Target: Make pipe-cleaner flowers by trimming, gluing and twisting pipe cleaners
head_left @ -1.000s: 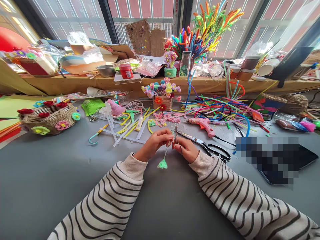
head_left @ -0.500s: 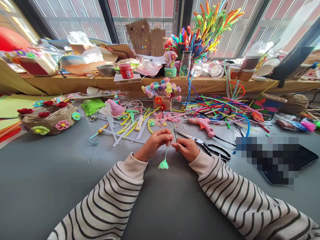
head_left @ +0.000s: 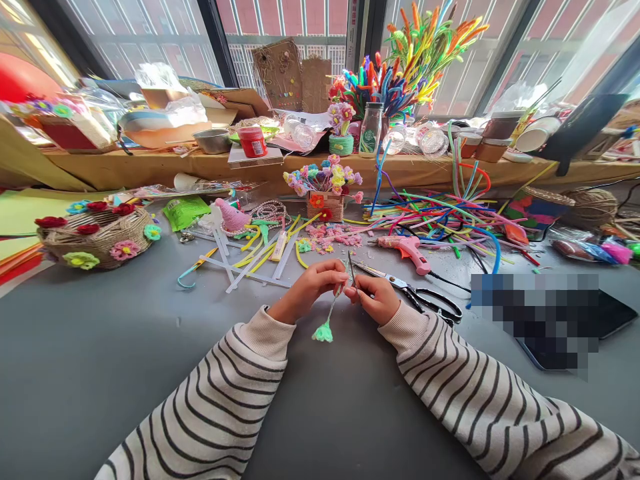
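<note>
My left hand (head_left: 311,287) and my right hand (head_left: 376,297) meet over the grey table (head_left: 100,347), both pinched on a thin green pipe-cleaner stem (head_left: 334,305). A small mint-green flower (head_left: 323,331) hangs at the stem's lower end, head down, just above the table. The stem's upper end sticks up between my fingertips. Both sleeves are striped. Black-handled scissors (head_left: 425,301) lie right beside my right hand.
A pink glue gun (head_left: 407,249) and a heap of coloured pipe cleaners (head_left: 440,220) lie behind the scissors. A small basket of flowers (head_left: 325,190) stands behind my hands, a twine basket with flowers (head_left: 97,237) at left, a dark tablet (head_left: 560,327) at right.
The hanging flower has swung slightly to the left and lower. My hands stay pinched on the stem in nearly the same place.
</note>
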### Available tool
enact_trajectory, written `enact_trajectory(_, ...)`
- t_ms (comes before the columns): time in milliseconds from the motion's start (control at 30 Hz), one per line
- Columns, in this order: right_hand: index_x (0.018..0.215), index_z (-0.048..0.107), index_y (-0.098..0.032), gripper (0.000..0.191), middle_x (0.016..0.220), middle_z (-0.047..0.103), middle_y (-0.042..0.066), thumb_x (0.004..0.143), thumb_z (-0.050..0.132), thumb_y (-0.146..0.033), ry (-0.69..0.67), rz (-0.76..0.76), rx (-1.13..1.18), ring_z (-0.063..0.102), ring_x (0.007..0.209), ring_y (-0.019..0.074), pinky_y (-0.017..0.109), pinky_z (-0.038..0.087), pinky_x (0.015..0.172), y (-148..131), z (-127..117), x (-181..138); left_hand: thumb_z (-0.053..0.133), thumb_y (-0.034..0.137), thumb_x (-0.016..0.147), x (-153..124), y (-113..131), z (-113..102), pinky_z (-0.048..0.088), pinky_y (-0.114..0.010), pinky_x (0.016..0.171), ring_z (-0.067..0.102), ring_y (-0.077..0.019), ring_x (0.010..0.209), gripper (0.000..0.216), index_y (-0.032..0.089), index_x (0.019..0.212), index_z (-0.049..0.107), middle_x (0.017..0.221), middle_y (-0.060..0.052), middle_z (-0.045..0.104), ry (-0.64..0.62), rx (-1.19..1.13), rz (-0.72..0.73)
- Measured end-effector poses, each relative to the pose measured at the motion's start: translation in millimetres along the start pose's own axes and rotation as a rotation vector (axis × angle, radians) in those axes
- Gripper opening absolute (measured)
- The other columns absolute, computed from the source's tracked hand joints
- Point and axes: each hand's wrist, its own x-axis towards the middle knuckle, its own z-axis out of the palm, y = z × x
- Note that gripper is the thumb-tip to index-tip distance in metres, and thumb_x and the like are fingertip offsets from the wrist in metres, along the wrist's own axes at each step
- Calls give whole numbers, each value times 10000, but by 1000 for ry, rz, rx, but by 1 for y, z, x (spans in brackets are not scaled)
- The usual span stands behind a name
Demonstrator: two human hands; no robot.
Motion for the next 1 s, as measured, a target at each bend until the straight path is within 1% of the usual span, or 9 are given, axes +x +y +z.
enact_trajectory(133,460,353,-175,306,434,469,-17,724,429,-311,32,-16,-32,389,409,76,190,315,435,3,1,0,472,171,655,0,-1,-1,301,-199,542,373,-62,508,123,140,544,429,517,40,412,18,-2,11)
enact_trajectory(267,462,353,-177,310,435,477,-19,722,437,-321,44,-15,-48,382,407,75,188,314,432,4,1,0,475,173,657,1,-2,-1,300,-203,550,372,-65,512,129,145,547,415,514,43,407,26,-4,22)
enact_trajectory(367,467,369,-172,329,442,463,-15,731,408,-363,23,-14,-18,379,419,77,194,314,441,2,0,0,473,173,661,1,-2,-1,294,-204,546,372,-66,513,130,145,550,412,515,42,409,23,-2,31)
enact_trajectory(500,514,425,-156,412,489,440,-4,740,312,-481,-64,-32,50,386,467,90,207,315,463,-1,-1,0,468,176,661,0,-2,-1,292,-206,539,373,-67,505,126,144,551,416,505,41,410,18,-5,32)
enact_trajectory(633,564,444,-149,463,500,398,-13,725,267,-546,-110,-24,22,350,463,87,211,289,445,-2,-1,1,461,177,660,0,-1,0,294,-208,538,376,-67,503,127,143,544,421,498,41,413,3,-15,28)
enact_trajectory(767,540,424,-155,410,485,393,-20,734,305,-497,-112,-29,12,342,450,80,205,281,435,0,0,0,459,167,663,0,-1,-1,296,-208,543,383,-69,511,126,142,545,422,507,37,418,2,-12,28)
enact_trajectory(900,473,364,-168,337,446,416,-25,729,394,-386,-49,-20,6,351,425,73,195,291,433,1,2,1,459,175,670,1,-2,-2,292,-209,542,376,-67,506,136,145,544,420,507,39,415,24,-10,35)
enact_trajectory(1000,457,354,-171,314,428,432,-28,723,427,-321,8,-8,-8,356,410,69,189,299,438,3,2,1,456,176,672,1,-2,-2,291,-209,546,371,-67,507,138,145,543,421,508,39,413,38,-9,57)
